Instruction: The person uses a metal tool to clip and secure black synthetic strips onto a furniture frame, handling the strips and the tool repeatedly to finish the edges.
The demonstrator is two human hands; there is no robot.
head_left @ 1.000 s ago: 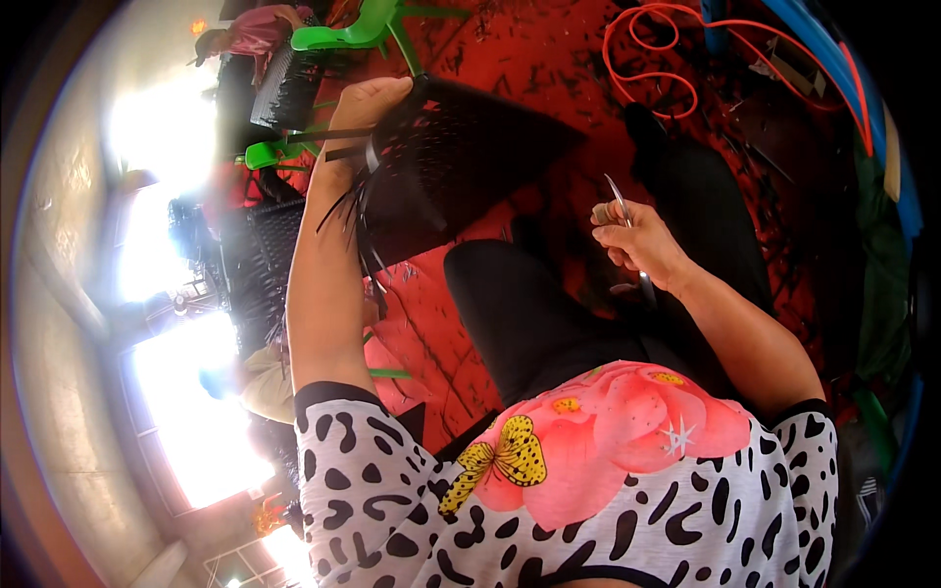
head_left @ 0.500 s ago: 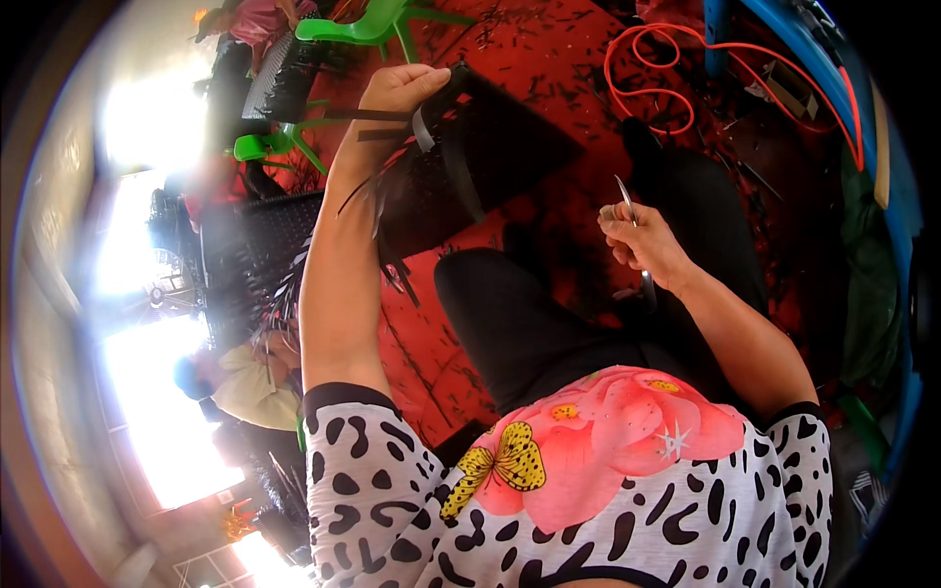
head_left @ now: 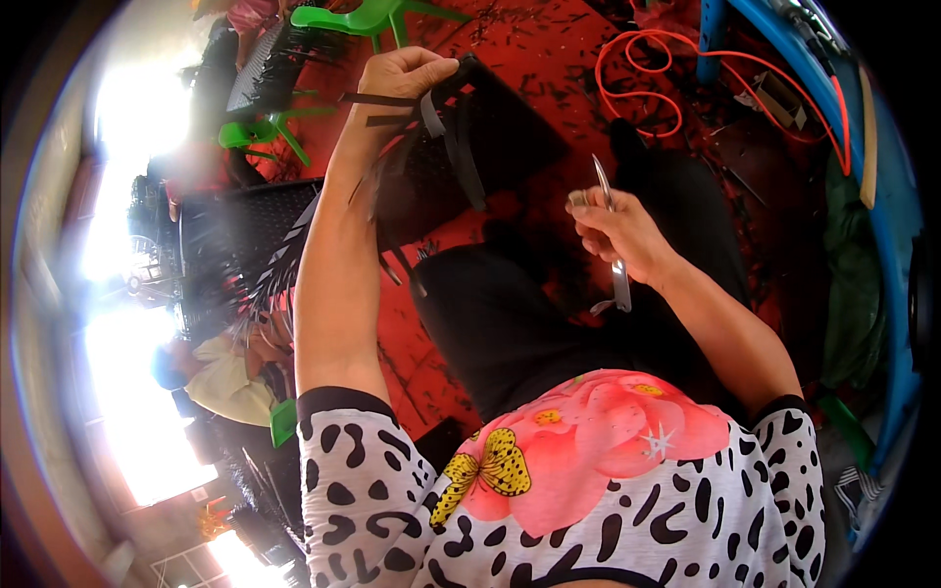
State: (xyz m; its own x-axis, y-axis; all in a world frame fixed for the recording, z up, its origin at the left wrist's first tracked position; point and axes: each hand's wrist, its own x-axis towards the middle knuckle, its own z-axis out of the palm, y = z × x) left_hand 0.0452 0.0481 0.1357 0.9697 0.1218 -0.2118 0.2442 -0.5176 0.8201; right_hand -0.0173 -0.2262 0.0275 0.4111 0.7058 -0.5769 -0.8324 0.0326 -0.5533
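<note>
My left hand point(head_left: 404, 80) pinches the top corner of a black woven panel point(head_left: 510, 122), thumb along its edge. Loose flat black strips point(head_left: 456, 152) hang from the panel near that hand, and a few stick out across my wrist. My right hand point(head_left: 627, 233), well apart from the panel, is closed round a slim silver pointed tool point(head_left: 620, 284). Its sharp tip points up beyond my fingers; its broader end shows below the palm. Whether it is a blade or an awl I cannot make out. My legs in black trousers point(head_left: 510, 314) lie beneath both hands.
Black scraps litter the red floor point(head_left: 549, 39). An orange-red hose point(head_left: 642, 95) loops at the upper right beside a blue table edge point(head_left: 887, 294) and a small open box point(head_left: 779, 98). Green chairs point(head_left: 392, 15) and more black woven pieces point(head_left: 245, 230) stand left, where other people point(head_left: 230, 382) sit.
My right hand has turned the tool more upright, so more of its lower end shows. My left hand keeps its hold on the panel. The view has shifted slightly.
</note>
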